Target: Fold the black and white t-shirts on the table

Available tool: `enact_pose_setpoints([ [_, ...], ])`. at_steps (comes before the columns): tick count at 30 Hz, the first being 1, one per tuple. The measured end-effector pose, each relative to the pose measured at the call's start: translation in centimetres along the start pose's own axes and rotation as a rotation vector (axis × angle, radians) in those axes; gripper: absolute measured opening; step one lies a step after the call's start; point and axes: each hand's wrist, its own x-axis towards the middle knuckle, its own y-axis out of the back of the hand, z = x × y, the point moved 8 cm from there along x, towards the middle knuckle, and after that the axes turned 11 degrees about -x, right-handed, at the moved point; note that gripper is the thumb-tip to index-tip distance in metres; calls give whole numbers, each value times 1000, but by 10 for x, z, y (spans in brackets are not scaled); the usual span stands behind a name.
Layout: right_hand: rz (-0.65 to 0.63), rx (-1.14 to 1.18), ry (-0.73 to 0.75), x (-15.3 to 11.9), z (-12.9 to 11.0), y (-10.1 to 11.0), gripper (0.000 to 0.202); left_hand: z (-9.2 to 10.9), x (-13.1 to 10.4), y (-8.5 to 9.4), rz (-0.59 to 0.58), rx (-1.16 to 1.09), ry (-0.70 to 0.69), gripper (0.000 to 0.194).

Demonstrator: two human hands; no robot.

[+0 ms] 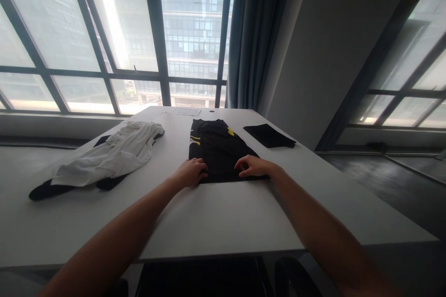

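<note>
A black garment (223,148) with yellow marks, shaped like shorts with a gathered top edge, lies flat on the white table (223,222) in front of me. My left hand (191,171) rests at its near left corner, fingers bent over the cloth and a little apart. On the near right part of the same garment is my right hand (255,166). Its fingers are curved, with a gap between thumb and forefinger, and the tips touch or hover just over the cloth. I see no cloth lifted by either hand.
To the left a crumpled white garment (114,153) lies with black pieces showing under it. A folded black cloth (270,135) is at the right. Paper sheets (186,112) lie by the far edge, near the windows and a curtain (252,37). A black chair (205,278) stands at the near edge.
</note>
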Motion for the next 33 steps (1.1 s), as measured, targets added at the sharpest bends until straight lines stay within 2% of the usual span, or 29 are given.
enact_pose_setpoints([
  [4, -30, 96, 14, -3, -2, 0, 30, 4, 0, 2, 14, -14, -45, 15],
  [10, -133, 114, -32, -11, 3, -2, 34, 0, -4, 17, 21, -112, -54, 9],
  [11, -88, 78, -51, -10, 8, 1, 35, -1, -5, 18, 8, -142, -63, 7],
  [13, 101, -56, -153, -7, 26, 14, 38, -3, -6, 18, -13, -188, -77, 8],
  [16, 362, -294, -426, -10, 62, 32, 50, -2, -6, 17, 5, -224, -88, 14],
  [18, 412, -353, -575, -12, 83, 33, 55, 2, -5, 19, 78, -253, -106, 15],
  [20, 418, -317, -663, -13, 98, 30, 50, 7, -4, 25, 209, -303, -128, 15],
  [22, 415, -249, -707, -14, 105, 28, 40, 9, -5, 31, 341, -351, -140, 15],
  [24, 432, -196, -714, -14, 107, 29, 31, 11, -6, 32, 403, -366, -148, 16],
  [26, 485, -165, -704, -16, 104, 34, 26, 12, -4, 27, 358, -337, -164, 18],
  [31, 648, -162, -679, -26, 92, 52, 28, 7, 1, -2, 57, -263, -159, 29],
  [33, 694, -217, -660, -30, 80, 60, 27, 2, 2, -7, 26, -271, -138, 30],
])
